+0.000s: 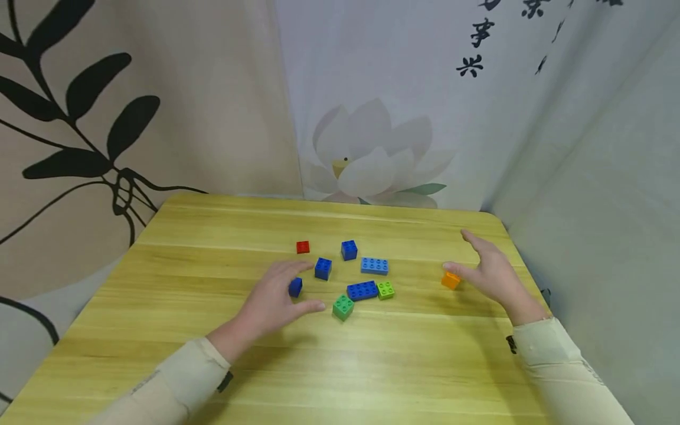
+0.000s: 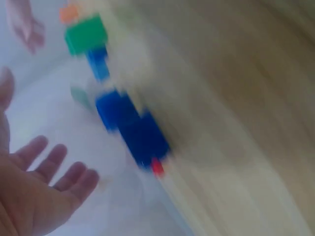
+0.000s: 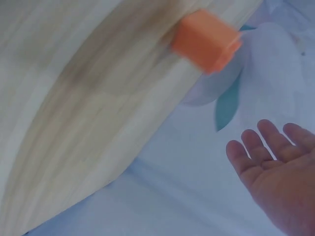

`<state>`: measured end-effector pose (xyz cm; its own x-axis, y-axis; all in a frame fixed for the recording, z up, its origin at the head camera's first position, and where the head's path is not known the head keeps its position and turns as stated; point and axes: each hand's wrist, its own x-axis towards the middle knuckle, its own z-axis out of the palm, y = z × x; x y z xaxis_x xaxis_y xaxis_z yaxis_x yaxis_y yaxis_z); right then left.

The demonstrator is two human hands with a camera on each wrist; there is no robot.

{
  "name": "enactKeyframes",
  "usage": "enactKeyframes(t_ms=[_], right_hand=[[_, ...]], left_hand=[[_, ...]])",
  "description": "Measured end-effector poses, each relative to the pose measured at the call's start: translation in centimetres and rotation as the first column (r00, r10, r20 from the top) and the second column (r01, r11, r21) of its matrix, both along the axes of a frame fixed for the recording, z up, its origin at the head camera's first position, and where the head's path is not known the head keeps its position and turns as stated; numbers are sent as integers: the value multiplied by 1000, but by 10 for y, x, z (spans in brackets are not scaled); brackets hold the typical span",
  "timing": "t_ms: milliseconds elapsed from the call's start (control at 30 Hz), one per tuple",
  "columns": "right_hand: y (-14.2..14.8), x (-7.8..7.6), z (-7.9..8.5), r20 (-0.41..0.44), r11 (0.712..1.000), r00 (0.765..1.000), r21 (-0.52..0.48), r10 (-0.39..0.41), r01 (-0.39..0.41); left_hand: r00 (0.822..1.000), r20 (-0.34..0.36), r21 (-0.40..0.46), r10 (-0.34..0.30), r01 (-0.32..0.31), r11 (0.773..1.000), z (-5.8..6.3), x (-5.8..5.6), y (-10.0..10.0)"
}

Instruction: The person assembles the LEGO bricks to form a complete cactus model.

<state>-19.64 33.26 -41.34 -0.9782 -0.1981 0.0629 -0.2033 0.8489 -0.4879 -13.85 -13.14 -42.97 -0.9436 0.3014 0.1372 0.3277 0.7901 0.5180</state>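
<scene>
My left hand (image 1: 270, 295) hovers over the table's middle-left with thumb and fingers spread, nothing held. Partly hidden behind it is a small dark blue building brick (image 1: 295, 288); a second blue brick (image 1: 323, 269) sits just beyond the fingertips. To the right of the thumb stands a green brick (image 1: 343, 308). On the other side, my right hand (image 1: 491, 274) is spread beside an orange brick (image 1: 450, 281). The thumb overlaps that brick's top in the head view; whether it touches I cannot tell. In the right wrist view the fingers are apart from the orange brick (image 3: 204, 42).
Near the middle of the wooden table (image 1: 404, 366) lie a long dark blue brick (image 1: 362, 290), a lime brick (image 1: 385, 290), a light blue brick (image 1: 374, 265), another small blue brick (image 1: 349, 251) and a red brick (image 1: 303, 247). Printed curtains (image 1: 223, 88) hang behind.
</scene>
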Motion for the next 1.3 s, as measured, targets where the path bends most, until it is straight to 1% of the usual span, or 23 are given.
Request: enactKeyframes(t_ms=[100,200,333,467,567,800,967,1100,1300], right_hand=[[-13,2,1,-9,999,1000,-34,28,-29],[-26,3,1,-21,997,998,-47,56,-57],[-44,3,0,-46,993,994,-62,103,-106],[-63,5,-2,-60,984,986,-76,155,-159],[-75,7,-5,-54,979,981,-72,186,-189],[-106,10,-10,-27,970,970,-25,241,-242],[-118,10,-17,-4,961,961,6,278,-278],[-128,9,-23,23,953,953,15,301,-302],[-144,5,-33,20,929,930,48,366,-367]], left_hand=[[996,82,17,-22,21,1000,-9,6,24],[988,153,19,-17,15,1000,-19,8,40],[982,187,5,-5,4,1000,-33,5,53],[979,203,1,10,-11,1000,-39,1,61],[979,206,-12,15,-13,1000,-40,-1,67],[986,169,-49,6,2,999,-41,-2,71],[987,159,-52,-4,13,999,-41,-3,72],[989,142,-42,-25,31,999,-42,-4,72],[993,107,-37,-47,51,998,-43,-6,68]])
